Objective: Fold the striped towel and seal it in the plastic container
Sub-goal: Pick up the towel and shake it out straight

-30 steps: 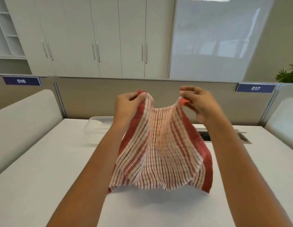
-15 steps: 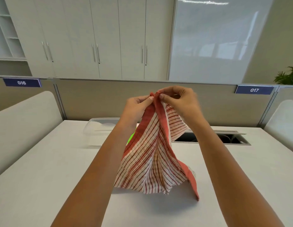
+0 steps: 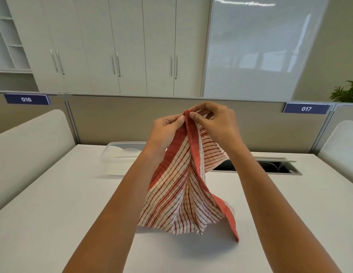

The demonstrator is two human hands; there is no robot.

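- Towel (image 3: 183,196), striped red on white with a solid red border, hung in mid-air above the middle of the white desk (image 3: 53,213), gathered at the top and spreading out wider toward its lower edge.
- Its lowest corner, a red-bordered point on the right side, hung lower than the rest; whether it touched the desk could not be told.
- The left hand (image 3: 167,129) pinched the towel's top edge between thumb and fingers, pressed tight against the red border.
- The right hand (image 3: 217,123) pinched the same gathered top from the other side, thumb and forefinger closed on the cloth, the other fingers curled above.
- The two hands met at the peak of the towel, fingertips just beside each other, so the two upper corners were held together.
- Both forearms reached in from the near edge of the desk, one on each side of the hanging cloth.
- A clear plastic container (image 3: 122,156) sat toward the far left part of the desk, near the far edge, partly hidden behind the left forearm; whether it had a lid on could not be told.
- A dark rectangular cable opening (image 3: 278,167) was cut into the desk near the far edge on the right, behind the right forearm.
- A beige partition (image 3: 112,119) ran along the far edge of the desk.
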